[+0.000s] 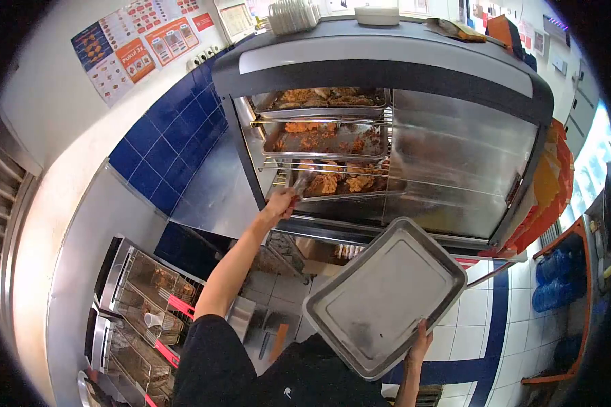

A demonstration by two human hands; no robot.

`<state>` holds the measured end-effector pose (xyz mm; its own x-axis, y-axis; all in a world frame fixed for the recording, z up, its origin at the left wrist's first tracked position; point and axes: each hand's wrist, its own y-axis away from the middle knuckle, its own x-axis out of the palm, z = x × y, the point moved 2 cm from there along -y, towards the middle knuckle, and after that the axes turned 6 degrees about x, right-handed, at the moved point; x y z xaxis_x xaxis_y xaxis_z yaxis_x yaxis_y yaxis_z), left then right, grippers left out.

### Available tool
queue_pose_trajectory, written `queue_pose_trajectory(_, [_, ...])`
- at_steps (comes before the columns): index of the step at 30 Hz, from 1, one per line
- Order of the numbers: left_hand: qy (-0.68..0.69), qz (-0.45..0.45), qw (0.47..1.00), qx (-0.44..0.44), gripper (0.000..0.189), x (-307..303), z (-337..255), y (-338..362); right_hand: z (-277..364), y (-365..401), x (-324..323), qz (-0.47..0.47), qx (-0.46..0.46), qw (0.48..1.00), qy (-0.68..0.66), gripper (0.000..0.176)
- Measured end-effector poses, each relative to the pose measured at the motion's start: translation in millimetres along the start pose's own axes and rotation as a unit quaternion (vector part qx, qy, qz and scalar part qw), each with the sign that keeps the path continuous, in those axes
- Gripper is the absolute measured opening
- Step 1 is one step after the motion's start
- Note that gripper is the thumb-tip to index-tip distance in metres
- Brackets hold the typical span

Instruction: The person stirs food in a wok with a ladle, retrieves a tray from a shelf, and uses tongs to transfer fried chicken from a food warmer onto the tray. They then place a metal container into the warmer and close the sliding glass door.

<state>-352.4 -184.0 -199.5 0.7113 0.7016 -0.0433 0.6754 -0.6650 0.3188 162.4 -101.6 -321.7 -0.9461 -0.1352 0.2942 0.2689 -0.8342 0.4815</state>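
My left hand (280, 203) is closed around what look like tongs (303, 180), reaching through the left opening of a heated display cabinet (380, 73). The tips overlap the left end of the lowest tray (349, 197), where pieces of fried chicken (326, 180) lie. My right hand (419, 340) grips the lower right rim of a metal tray (394, 298), bare inside apart from dark smudges and tilted in front of my body. Above, the middle tray (326, 144) holds crumbs and a few pieces at its back; the top tray (326, 102) holds more fried chicken.
A sliding panel (455, 163) covers the cabinet's right half. Fryers with wire baskets (146, 319) and red handles stand at lower left. Stacked containers (292, 15) sit on the cabinet top. Right of it are a red-orange wrapper (546, 190) and a rack with blue water bottles (557, 278).
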Motion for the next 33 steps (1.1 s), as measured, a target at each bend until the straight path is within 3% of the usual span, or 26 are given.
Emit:
queue_pose_trajectory(2, [-0.010, -0.062, 0.997, 0.041, 0.029, 8, 3, 12, -1, -1, 0, 0.009, -0.003, 1.000, 0.015, 0.060])
queue_pose_trajectory(7, [0.005, -0.019, 0.999, 0.047, 0.026, -13, -10, 56, 2, 7, 14, 0.007, 0.019, 0.999, 0.045, 0.062])
queue_pose_trajectory(11, [-0.098, -0.002, 0.994, 0.041, 0.029, 9, -45, 142, 0, 7, 33, 0.013, 0.015, 0.999, 0.046, 0.064])
queue_pose_trajectory(14, [-0.080, 0.080, 0.992, -0.053, 0.027, 16, -32, 192, -16, 4, 43, 0.007, 0.035, 0.998, 0.057, 0.064])
queue_pose_trajectory(16, [-0.116, 0.150, 0.981, -0.037, 0.025, 38, -39, 227, -27, -2, 47, 0.023, 0.034, 0.997, 0.068, 0.055])
queue_pose_trajectory(19, [-0.099, 0.209, 0.968, -0.099, 0.030, 54, -26, 242, -13, 9, 68, 0.015, 0.066, 0.996, 0.064, 0.057])
queue_pose_trajectory(21, [-0.347, 0.311, 0.879, 0.102, 0.029, 56, -12, 235, -31, -2, 61, 0.034, 0.055, 0.996, 0.069, 0.062])
queue_pose_trajectory(24, [-0.360, 0.276, 0.890, 0.050, 0.029, 50, -51, 233, -33, -6, 59, 0.058, 0.038, 0.997, 0.044, 0.069])
queue_pose_trajectory(26, [-0.336, 0.224, 0.910, 0.096, 0.028, 34, -62, 221, -23, -2, 63, 0.065, 0.033, 0.997, 0.016, 0.071])
queue_pose_trajectory(29, [-0.398, 0.157, 0.891, 0.152, 0.024, 16, -61, 181, -23, -6, 57, 0.035, 0.076, 0.996, -0.016, 0.080])
queue_pose_trajectory(31, [-0.542, 0.037, 0.770, 0.335, 0.028, 11, -67, 153, -12, -1, 60, 0.003, 0.091, 0.996, -0.005, 0.079])
queue_pose_trajectory(33, [-0.568, 0.011, 0.739, 0.363, 0.029, -4, -48, 115, 12, 16, 70, -0.013, 0.093, 0.995, -0.037, 0.078])
